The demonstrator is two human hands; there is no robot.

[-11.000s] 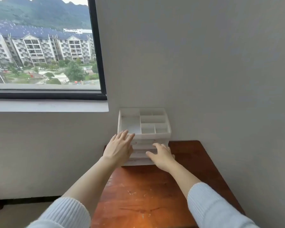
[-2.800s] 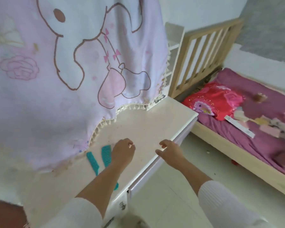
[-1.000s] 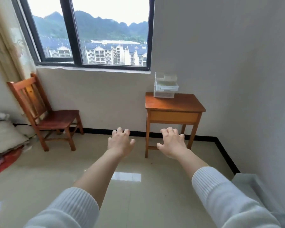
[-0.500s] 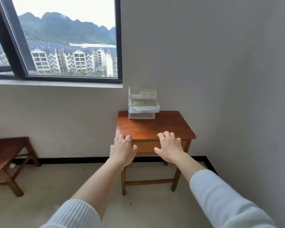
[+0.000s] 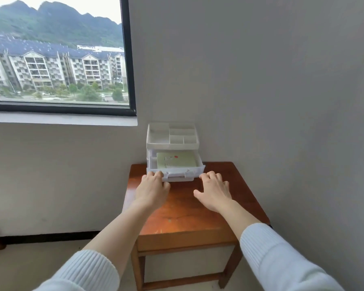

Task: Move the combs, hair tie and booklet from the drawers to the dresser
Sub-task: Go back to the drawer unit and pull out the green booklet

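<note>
A white plastic drawer unit [image 5: 172,143] stands at the back of a small wooden table [image 5: 187,215], against the wall. Its upper drawer [image 5: 176,171] is pulled out, and a pale green booklet [image 5: 176,161] with a red spot lies flat inside. My left hand [image 5: 152,190] hovers at the drawer's front left corner, fingertips touching or nearly touching it. My right hand [image 5: 214,191] is spread above the tabletop just right of the drawer front, holding nothing. No comb or hair tie shows.
The unit's top tray [image 5: 172,134] has several empty compartments. A window [image 5: 57,55] with a sill is on the left wall above. The grey wall runs close along the table's right side. Pale floor lies below left.
I have come close to the table; both hands have reached forward from the table's front edge to the open drawer. Earlier, two teal combs lay on the white dresser.
</note>
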